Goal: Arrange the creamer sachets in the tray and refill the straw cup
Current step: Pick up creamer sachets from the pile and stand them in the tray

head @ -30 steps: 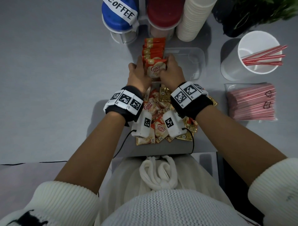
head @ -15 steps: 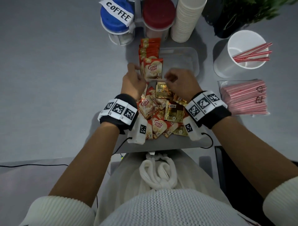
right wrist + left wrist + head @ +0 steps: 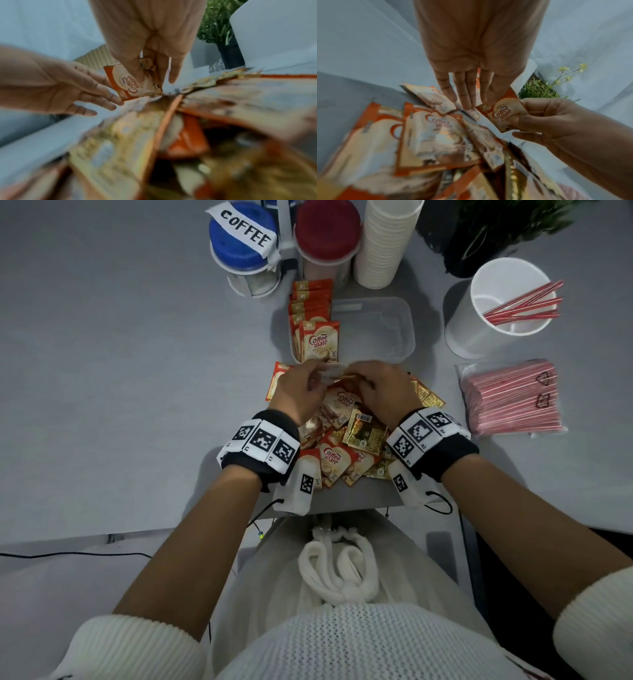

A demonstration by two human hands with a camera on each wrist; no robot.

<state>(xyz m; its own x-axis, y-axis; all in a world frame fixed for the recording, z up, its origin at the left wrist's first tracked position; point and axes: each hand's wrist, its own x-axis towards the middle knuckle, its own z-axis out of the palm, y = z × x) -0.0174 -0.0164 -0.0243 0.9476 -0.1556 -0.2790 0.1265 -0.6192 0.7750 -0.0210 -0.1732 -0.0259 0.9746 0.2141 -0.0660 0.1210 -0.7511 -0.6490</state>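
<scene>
On the grey tabletop [image 3: 102, 371], a loose pile of creamer sachets [image 3: 346, 440] lies at 6 o'clock of the clear tray [image 3: 394, 313], where a row of sachets [image 3: 313, 320] stands along its 9 o'clock side. The straw cup [image 3: 479, 337] sits at 3 o'clock. Above the pile, the right hand [image 3: 556, 128] pinches one sachet [image 3: 503, 115] in curled fingers; the left hand [image 3: 471, 67] touches it, fingers straight.

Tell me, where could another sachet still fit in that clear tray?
The tray is bare right of the standing sachet row. Its near edge is crowded: both hands, right hand and left hand, work over the loose pile.
</scene>
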